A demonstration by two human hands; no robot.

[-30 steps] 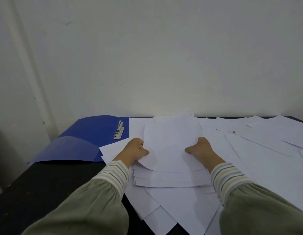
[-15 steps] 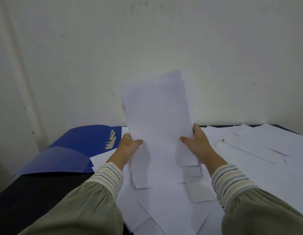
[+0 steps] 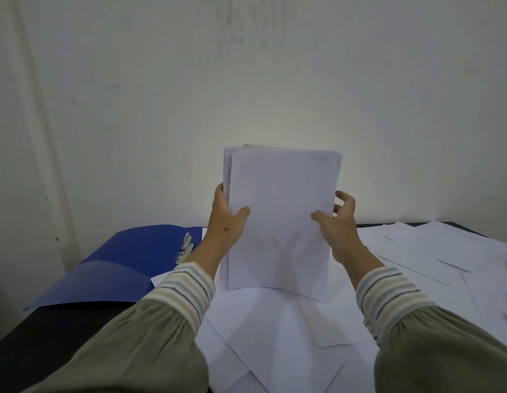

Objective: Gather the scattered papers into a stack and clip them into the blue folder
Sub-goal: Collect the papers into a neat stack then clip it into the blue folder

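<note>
— What have you got in the hands?

— I've a stack of papers (image 3: 280, 217) stood upright on its lower edge, resting on the loose sheets (image 3: 275, 336) spread across the tabletop (image 3: 34, 350). My left hand (image 3: 226, 225) grips the stack's left edge, thumb across the front face and fingers behind. My right hand (image 3: 338, 222) is at the right edge: thumb on the front, fingers spread and loosely bent, and I cannot tell whether they grip the edge or only steady it.

— And the folder?

— The blue folder (image 3: 127, 259) lies open on the tabletop to my left, just beside the stack, its metal clip (image 3: 185, 248) showing near my left wrist. One sheet's corner sits on its inner side.

— Anything else out there?

— More white sheets (image 3: 433, 251) lie fanned out on the right side, overlapping one another. Plain wall (image 3: 246, 80) behind.
</note>
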